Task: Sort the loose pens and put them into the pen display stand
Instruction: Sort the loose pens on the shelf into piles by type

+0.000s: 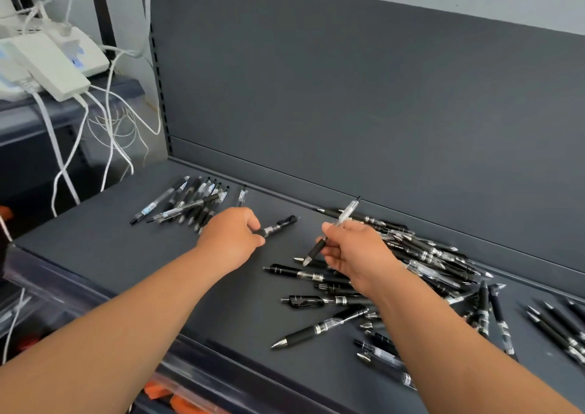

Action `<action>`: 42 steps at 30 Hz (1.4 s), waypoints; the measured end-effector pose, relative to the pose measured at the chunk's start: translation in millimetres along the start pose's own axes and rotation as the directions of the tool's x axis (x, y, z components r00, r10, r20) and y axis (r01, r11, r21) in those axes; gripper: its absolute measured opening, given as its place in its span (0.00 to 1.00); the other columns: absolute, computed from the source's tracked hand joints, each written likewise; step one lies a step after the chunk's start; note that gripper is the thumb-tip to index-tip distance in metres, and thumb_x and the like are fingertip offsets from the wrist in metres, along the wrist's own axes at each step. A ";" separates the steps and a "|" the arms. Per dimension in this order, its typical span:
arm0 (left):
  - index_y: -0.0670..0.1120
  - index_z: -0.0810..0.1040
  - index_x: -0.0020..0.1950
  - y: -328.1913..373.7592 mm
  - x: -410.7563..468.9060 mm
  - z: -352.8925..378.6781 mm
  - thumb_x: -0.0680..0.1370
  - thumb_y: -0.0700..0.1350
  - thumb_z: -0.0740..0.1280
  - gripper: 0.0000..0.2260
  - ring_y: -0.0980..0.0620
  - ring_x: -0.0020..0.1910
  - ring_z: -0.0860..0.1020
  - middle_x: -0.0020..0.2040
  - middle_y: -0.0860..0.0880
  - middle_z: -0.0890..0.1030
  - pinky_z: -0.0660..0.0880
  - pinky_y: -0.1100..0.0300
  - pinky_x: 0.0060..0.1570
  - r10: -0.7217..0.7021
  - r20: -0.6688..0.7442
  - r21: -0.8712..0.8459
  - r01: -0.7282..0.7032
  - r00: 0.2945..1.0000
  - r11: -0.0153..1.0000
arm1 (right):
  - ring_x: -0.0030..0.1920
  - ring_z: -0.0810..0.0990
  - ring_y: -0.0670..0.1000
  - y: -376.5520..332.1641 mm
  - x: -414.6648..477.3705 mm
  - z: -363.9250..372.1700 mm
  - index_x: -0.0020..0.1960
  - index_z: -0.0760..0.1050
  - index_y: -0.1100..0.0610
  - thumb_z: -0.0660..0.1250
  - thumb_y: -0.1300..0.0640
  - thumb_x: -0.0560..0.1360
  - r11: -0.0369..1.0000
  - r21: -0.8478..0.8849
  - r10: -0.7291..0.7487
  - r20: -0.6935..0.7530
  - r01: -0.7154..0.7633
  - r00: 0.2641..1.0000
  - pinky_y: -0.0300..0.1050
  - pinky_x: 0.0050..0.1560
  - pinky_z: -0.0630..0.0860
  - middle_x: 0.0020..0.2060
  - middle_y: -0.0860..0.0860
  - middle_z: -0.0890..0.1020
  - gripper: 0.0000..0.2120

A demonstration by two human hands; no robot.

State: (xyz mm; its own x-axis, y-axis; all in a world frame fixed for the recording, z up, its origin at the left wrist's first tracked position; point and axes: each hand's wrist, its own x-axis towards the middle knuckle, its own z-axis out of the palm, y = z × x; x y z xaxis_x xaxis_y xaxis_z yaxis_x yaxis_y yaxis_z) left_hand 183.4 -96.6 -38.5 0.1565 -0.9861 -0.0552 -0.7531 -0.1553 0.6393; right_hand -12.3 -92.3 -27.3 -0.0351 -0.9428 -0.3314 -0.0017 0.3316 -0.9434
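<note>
One head camera (wide-angle) looks forward and down, close over the shelf (pixel 126 249).

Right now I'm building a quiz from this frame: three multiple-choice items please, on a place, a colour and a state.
1. Where is the neat row of pens? A) far left of the shelf B) in a drawer C) on the floor
2. The shelf's colour? A) white B) dark grey C) orange
3. The right hand is: A) flat, open B) pinching a clear-barrelled pen C) a bare fist
Answers: 1 A, it lies beyond the left hand; 2 B, bare surface shows it; 3 B, fingers curl round the barrel.
</note>
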 end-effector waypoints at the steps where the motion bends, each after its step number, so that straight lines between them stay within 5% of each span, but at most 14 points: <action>1: 0.51 0.78 0.51 -3.3 -0.2 0.0 0.73 0.47 0.71 0.08 0.51 0.50 0.77 0.49 0.53 0.79 0.71 0.59 0.47 0.008 0.011 0.032 -0.008 1.000 0.999 | 0.30 0.77 0.46 0.8 -0.2 1.0 0.42 0.73 0.57 0.66 0.57 0.78 1.000 -0.013 -0.004 -0.002 0.004 1.000 0.39 0.33 0.74 0.36 0.52 0.81 0.06; 8: 0.48 0.78 0.49 -6.6 0.1 0.9 0.76 0.44 0.68 0.03 0.48 0.49 0.76 0.48 0.50 0.80 0.74 0.56 0.48 0.093 0.008 0.231 -0.092 0.996 0.969 | 0.30 0.76 0.45 1.0 2.5 7.3 0.40 0.74 0.55 0.66 0.56 0.77 0.995 -0.096 -0.028 0.022 0.030 0.999 0.39 0.33 0.73 0.36 0.51 0.81 0.08; 13: 0.49 0.79 0.45 -6.2 5.0 -10.6 0.76 0.46 0.68 0.02 0.50 0.43 0.79 0.40 0.51 0.81 0.72 0.58 0.42 0.029 -0.078 -0.069 -0.035 0.997 0.997 | 0.29 0.76 0.46 -4.5 5.4 17.6 0.36 0.70 0.55 0.68 0.56 0.76 0.989 -0.150 -0.001 0.075 0.012 0.997 0.38 0.30 0.74 0.34 0.51 0.79 0.12; 18: 0.51 0.78 0.40 -13.7 9.6 -25.1 0.76 0.46 0.68 0.05 0.49 0.37 0.78 0.36 0.49 0.80 0.74 0.56 0.43 -0.046 -0.115 -0.309 0.008 0.992 0.951 | 0.28 0.75 0.47 -10.6 14.1 38.9 0.44 0.71 0.57 0.70 0.56 0.75 0.983 -0.168 0.095 0.113 -0.075 0.989 0.38 0.28 0.74 0.36 0.53 0.76 0.08; 23: 0.52 0.78 0.38 -21.1 7.6 -29.0 0.76 0.45 0.69 0.07 0.50 0.35 0.76 0.34 0.51 0.80 0.76 0.54 0.44 -0.049 -0.118 -0.387 0.000 0.992 0.922 | 0.35 0.80 0.51 -14.6 20.1 63.2 0.48 0.72 0.60 0.64 0.58 0.79 0.983 -0.135 0.143 0.167 -0.121 0.975 0.41 0.34 0.78 0.38 0.56 0.79 0.04; 27: 0.50 0.79 0.41 -22.8 7.8 -27.2 0.75 0.46 0.70 0.03 0.54 0.34 0.75 0.33 0.53 0.78 0.71 0.60 0.37 -0.032 -0.119 -0.354 -0.012 0.992 0.935 | 0.38 0.82 0.53 -12.5 20.7 72.9 0.55 0.71 0.60 0.57 0.61 0.81 0.989 -0.093 0.129 0.178 -0.114 0.976 0.43 0.36 0.78 0.42 0.59 0.81 0.06; 32: 0.53 0.78 0.45 -11.0 1.0 -13.6 0.72 0.49 0.72 0.05 0.56 0.37 0.75 0.37 0.56 0.77 0.67 0.62 0.35 0.119 -0.087 -0.145 -0.131 0.989 0.981 | 0.41 0.81 0.51 -10.4 20.9 68.0 0.53 0.74 0.59 0.63 0.54 0.79 0.996 0.026 0.082 0.224 -0.090 0.971 0.42 0.40 0.77 0.46 0.56 0.82 0.09; 36: 0.53 0.79 0.47 1.0 -2.2 0.3 0.73 0.57 0.70 0.09 0.55 0.42 0.77 0.40 0.56 0.79 0.72 0.59 0.42 0.254 -0.010 -0.027 -0.254 0.967 0.967 | 0.37 0.79 0.50 -11.5 19.8 49.7 0.44 0.74 0.57 0.62 0.61 0.79 0.995 0.087 0.041 0.131 -0.053 0.990 0.42 0.40 0.77 0.38 0.53 0.81 0.06; 42: 0.55 0.80 0.51 11.2 3.0 18.6 0.77 0.57 0.63 0.10 0.54 0.51 0.74 0.44 0.57 0.80 0.71 0.58 0.49 0.363 0.068 0.081 -0.368 0.929 0.926 | 0.37 0.80 0.52 -9.7 18.5 14.6 0.45 0.73 0.57 0.62 0.61 0.79 0.995 0.060 0.076 0.052 -0.079 0.996 0.45 0.39 0.77 0.37 0.53 0.78 0.05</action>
State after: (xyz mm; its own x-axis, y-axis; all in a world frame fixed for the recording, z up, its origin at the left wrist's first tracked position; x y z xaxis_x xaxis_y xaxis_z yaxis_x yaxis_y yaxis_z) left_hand 163.5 -102.4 -45.9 -0.1717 -0.9767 0.1285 -0.8068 0.2143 0.5506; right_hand 1.6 -113.5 -24.5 0.0168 -0.9152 -0.4027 0.0606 0.4029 -0.9132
